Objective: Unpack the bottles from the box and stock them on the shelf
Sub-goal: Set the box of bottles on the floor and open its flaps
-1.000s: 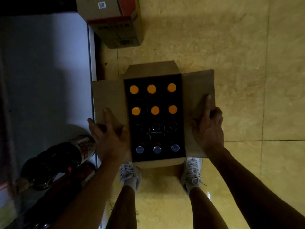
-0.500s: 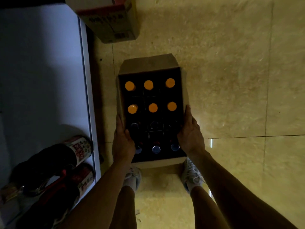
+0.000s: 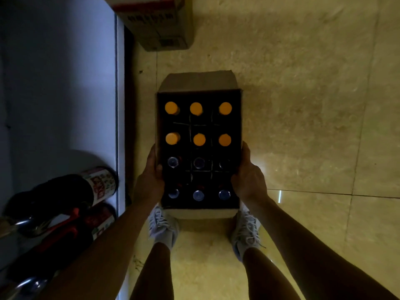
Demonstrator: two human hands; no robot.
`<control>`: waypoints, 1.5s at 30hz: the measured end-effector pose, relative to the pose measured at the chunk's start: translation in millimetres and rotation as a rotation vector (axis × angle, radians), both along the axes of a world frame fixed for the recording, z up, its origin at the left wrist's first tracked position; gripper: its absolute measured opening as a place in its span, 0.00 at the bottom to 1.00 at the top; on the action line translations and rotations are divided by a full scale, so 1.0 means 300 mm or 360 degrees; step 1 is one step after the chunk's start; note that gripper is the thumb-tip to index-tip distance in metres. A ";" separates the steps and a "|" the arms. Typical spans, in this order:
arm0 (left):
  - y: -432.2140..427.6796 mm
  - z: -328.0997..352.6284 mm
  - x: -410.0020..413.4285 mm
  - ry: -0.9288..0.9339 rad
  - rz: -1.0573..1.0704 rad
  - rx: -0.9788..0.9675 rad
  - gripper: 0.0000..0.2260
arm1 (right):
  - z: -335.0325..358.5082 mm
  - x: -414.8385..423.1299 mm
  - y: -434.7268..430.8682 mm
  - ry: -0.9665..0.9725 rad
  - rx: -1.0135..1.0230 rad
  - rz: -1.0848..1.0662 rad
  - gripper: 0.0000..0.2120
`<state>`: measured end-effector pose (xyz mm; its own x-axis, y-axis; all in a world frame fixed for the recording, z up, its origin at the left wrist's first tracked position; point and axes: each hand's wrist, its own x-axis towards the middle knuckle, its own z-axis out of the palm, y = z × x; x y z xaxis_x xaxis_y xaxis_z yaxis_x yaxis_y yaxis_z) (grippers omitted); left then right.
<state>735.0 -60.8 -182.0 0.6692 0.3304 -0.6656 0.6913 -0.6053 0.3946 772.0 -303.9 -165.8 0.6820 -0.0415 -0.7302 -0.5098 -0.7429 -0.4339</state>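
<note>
We see the box (image 3: 198, 82) in the middle of the frame, standing open on the floor (image 3: 303, 105), its far flap (image 3: 198, 76) folded out toward the top. Inside, twelve bottles (image 3: 196, 108) stand upright in four rows of three, set apart by thin dividers (image 3: 190, 124). The two upper rows wear orange caps (image 3: 199, 139); the two lower rows have darker caps (image 3: 198, 195), bluish where the light catches them.

Both hands are on the box, at its lower half. The left hand (image 3: 151, 180) grips the left wall, with the thumb hooked over the rim and the fingers lying along the outside. The right hand (image 3: 249, 178) clasps the right wall, fingers stretched up along the outer face; we cannot make out its thumb clearly in the dim light.

The near end of the box sits between two pale shoes (image 3: 162, 226) in the lower middle of the frame.

The shelf (image 3: 65, 83) fills the left side, a pale flat surface with a light edge running just beside the box. At lower left, dark labelled bottles (image 3: 65, 191) lie on it on their sides. A second box (image 3: 160, 24) stands at the top of the frame, close to the shelf edge and well apart from the open one.
</note>
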 end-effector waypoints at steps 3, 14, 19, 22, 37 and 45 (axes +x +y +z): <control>0.013 -0.007 0.001 0.0017 -0.0016 -0.0014 0.26 | 0.006 -0.004 -0.011 -0.0042 0.0041 -0.0005 0.40; 0.040 -0.018 -0.026 -0.0221 -0.0184 -0.0162 0.28 | -0.013 -0.038 0.046 -0.0147 -0.0220 -0.0014 0.32; 0.012 -0.054 -0.061 -0.0254 -0.0203 0.0036 0.31 | -0.014 -0.049 0.067 -0.0177 -0.0361 0.0035 0.34; -0.023 -0.098 -0.094 -0.0429 -0.0170 0.0259 0.25 | -0.022 -0.057 0.065 -0.0214 -0.0395 0.0072 0.37; -0.139 -0.135 -0.120 -0.0837 0.0188 0.0457 0.14 | -0.111 -0.060 -0.026 -0.0530 -0.0330 0.0556 0.37; -0.112 -0.077 -0.123 -0.0649 0.0021 0.0478 0.14 | -0.087 -0.091 -0.081 -0.0739 -0.0255 0.0637 0.29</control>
